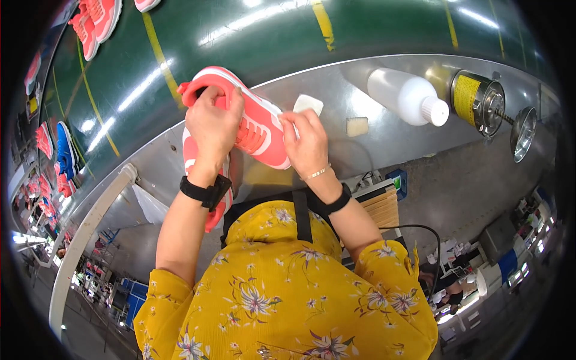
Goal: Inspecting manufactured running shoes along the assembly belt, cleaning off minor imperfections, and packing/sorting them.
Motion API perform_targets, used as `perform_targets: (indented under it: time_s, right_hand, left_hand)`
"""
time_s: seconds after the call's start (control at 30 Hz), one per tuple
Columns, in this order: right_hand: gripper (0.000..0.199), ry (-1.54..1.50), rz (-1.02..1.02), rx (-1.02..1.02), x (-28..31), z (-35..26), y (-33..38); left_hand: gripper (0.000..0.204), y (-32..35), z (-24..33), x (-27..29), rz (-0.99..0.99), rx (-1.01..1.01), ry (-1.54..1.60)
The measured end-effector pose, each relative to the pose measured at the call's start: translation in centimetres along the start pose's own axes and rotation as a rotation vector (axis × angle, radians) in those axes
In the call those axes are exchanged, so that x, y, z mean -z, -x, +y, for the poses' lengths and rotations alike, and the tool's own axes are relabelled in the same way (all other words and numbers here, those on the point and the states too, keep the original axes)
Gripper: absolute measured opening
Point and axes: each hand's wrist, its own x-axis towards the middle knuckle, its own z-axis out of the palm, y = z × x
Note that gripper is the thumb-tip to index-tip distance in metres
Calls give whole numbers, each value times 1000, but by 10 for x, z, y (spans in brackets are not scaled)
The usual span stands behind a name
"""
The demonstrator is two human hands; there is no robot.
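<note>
- Fisheye rim blacks out the corners; straight edges of the metal bench (384, 144) bow hard, so its far ends are hard to read.
- Your left hand (214, 123) covers the heel end of the coral shoe (258, 129); the collar opening is mostly hidden under your fingers.
- Your right hand (307, 144) hides the toe end of that shoe; you cannot see the sole from here.
- A second coral shoe (217, 207) lies beneath, largely masked by your left wrist and its black wristband (204, 192); only a strip of upper and a bit of sole show.
- Left hand: closed around the heel collar, fingers curled over the rim, thumb side tucked in.
- Right hand: fingers bent and pressed on the toe-side of the upper, gripping it; whether anything small sits under the fingertips cannot be made out.
- The held shoe: coral-pink upper, white sole edge, white stripes on the side, tilted, heel toward the green conveyor belt (252, 36), raised just over the bench edge in front of your chest.
- Just beyond your right hand: a small white pad (309, 103) and a pale sponge block (357, 126) on the bench.
- Further right: a white plastic bottle (408, 96) lying on its side, then a yellow-labelled tin (477, 99).
- More coral shoes (96, 21) ride the belt at upper left, cut off by the frame.
</note>
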Motion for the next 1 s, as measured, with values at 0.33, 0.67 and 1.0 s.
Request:
perform_targets:
  time_s: [0.33, 0.67, 1.0]
  right_hand:
    - [12, -57, 14, -17, 1, 3, 7]
    - [12, -39, -48, -4, 45, 30, 58]
    - [36, 483, 16, 99, 114, 51, 18]
  left_hand:
    - [33, -2, 2, 2, -51, 35, -4]
    - [35, 0, 2, 0, -1, -24, 12]
    - [37, 13, 3, 8, -53, 28, -42]
